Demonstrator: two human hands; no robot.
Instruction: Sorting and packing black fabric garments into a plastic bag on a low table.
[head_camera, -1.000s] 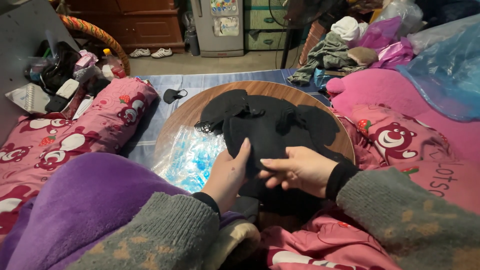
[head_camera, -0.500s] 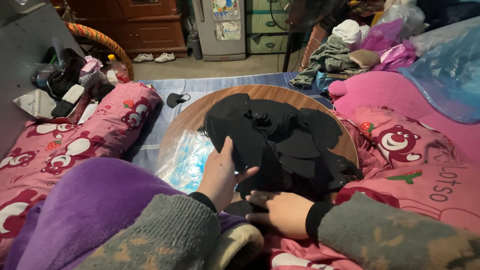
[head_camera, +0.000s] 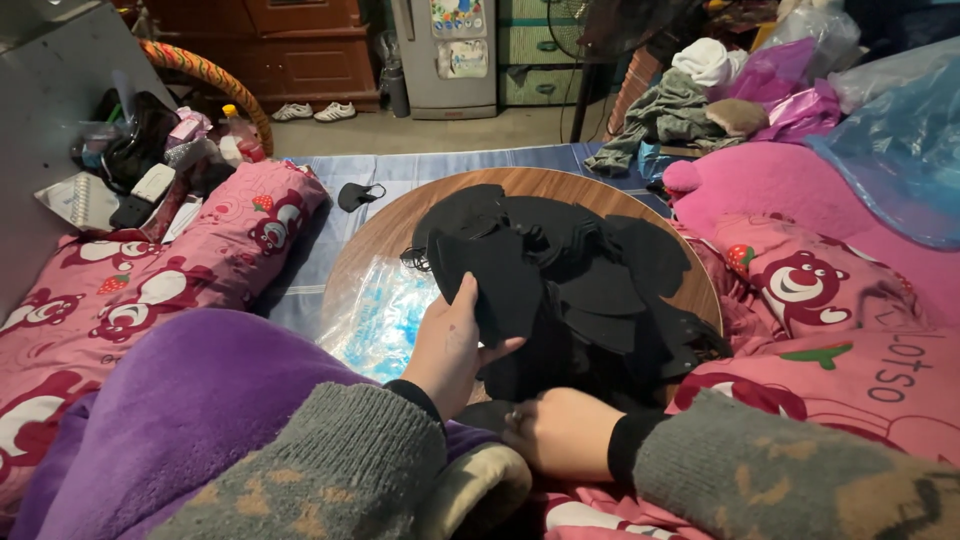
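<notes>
Holding up one black fabric face mask (head_camera: 495, 285), the left hand (head_camera: 450, 345) grips it by its lower edge, thumb pressed across the front and fingers behind, so the mask stands tilted above the near side of the round wooden bench (head_camera: 400, 225). Just beyond and to the right of it lies a loose heap of black fabric masks (head_camera: 590, 270), overlapping each other and covering most of the bench top. Right hand (head_camera: 565, 430) sits low at the near rim of the bench, knuckles up, fingers curled down against the bottom of the heap; whether it actually grasps a mask cannot be told. Both wrists wear grey knitted sleeves (head_camera: 330, 465). A clear crinkled plastic bag with a blue tint (head_camera: 375, 310) lies flat on the left part of the bench, touching the heap's edge. A single black mask (head_camera: 358, 195) lies apart on the blue striped mat (head_camera: 440, 165) beyond the bench. Purple fleece blanket (head_camera: 170, 400) covers the near left foreground. Pink bedding printed with bear figures (head_camera: 150, 280) flanks the bench on both sides. Far back, a pair of white shoes (head_camera: 312, 111) stands on the floor by a dark wooden cabinet (head_camera: 290, 50).
</notes>
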